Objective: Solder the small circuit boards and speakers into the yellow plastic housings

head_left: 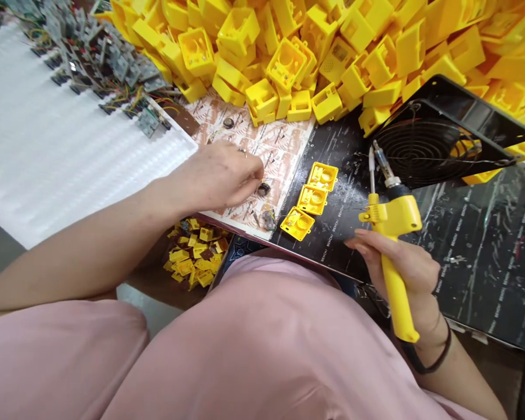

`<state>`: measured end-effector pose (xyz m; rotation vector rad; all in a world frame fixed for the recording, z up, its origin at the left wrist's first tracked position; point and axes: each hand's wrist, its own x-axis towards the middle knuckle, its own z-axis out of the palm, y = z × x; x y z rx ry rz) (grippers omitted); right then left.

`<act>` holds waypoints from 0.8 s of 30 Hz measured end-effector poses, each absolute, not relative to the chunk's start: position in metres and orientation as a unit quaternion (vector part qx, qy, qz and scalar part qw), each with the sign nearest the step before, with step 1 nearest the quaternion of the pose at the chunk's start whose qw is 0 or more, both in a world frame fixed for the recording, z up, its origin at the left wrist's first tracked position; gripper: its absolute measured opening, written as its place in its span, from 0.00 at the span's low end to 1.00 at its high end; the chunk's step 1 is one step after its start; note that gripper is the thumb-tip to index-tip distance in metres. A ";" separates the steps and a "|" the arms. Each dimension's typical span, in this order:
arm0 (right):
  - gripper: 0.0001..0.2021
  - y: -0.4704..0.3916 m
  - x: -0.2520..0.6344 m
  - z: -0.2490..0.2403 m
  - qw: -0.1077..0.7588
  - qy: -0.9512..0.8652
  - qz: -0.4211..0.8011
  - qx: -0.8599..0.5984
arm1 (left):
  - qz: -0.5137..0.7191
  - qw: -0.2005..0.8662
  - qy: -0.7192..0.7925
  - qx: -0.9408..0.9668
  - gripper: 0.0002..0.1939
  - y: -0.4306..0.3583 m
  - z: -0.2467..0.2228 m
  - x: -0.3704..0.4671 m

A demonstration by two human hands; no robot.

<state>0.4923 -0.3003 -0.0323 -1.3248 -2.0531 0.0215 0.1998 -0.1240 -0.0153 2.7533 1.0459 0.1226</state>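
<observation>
Wraps right hand (415, 265) around yellow soldering gun (389, 219), at 3 o'clock in view.
Bends left hand (223, 175) just beside a round dark part (263, 189) at its 4 o'clock, too hidden to say whether pinching anything; has three open yellow cases (311, 201) at 10 o'clock from right hand.

Soldering gun (397, 291): smooth plastic (barrel (385, 165) shiny metal); garment (262, 344): smooth cloth.

Gap between cases (312, 200) and soldering iron (394, 217)
</observation>
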 end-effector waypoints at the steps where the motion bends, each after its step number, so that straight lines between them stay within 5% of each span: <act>1: 0.17 -0.299 0.493 -0.033 0.337 -0.791 0.004 -0.510 | 0.039 0.112 0.361 0.925 0.13 -0.129 -0.016 0.199; 11: 0.16 -0.265 0.468 -0.056 0.302 -0.811 0.001 -0.500 | 0.117 0.354 0.430 0.822 0.13 -0.142 -0.042 0.203; 17: 0.20 -0.256 0.459 -0.065 0.266 -0.839 -0.001 -0.474 | 0.132 0.364 0.396 0.833 0.15 -0.140 -0.040 0.205; 24: 0.19 -0.279 0.476 -0.032 0.380 -0.796 0.013 -0.471 | 0.163 0.341 0.368 0.850 0.11 -0.141 -0.027 0.214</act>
